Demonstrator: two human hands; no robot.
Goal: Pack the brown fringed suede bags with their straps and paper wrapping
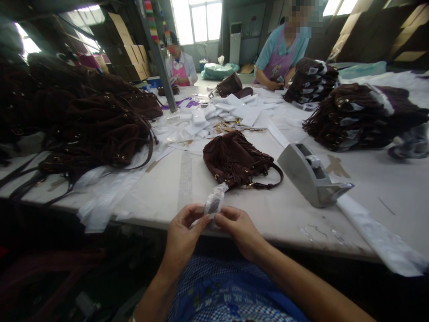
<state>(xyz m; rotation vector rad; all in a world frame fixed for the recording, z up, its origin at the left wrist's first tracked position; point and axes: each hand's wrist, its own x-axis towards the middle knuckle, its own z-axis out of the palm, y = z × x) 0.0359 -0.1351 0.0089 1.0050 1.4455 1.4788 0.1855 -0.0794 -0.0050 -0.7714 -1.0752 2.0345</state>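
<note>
A dark brown fringed suede bag (236, 158) lies on the white table (167, 192) just in front of me. A strap end wrapped in clear plastic (215, 200) runs from the bag toward me. My left hand (182, 232) and my right hand (236, 228) both pinch this wrapped end at the table's near edge, fingers closed on it from either side.
A grey tape dispenser (310, 176) stands right of the bag. Piles of brown bags lie at the left (90, 120) and right (362, 114). White paper pieces (214, 116) litter the middle. Two other people work at the far side.
</note>
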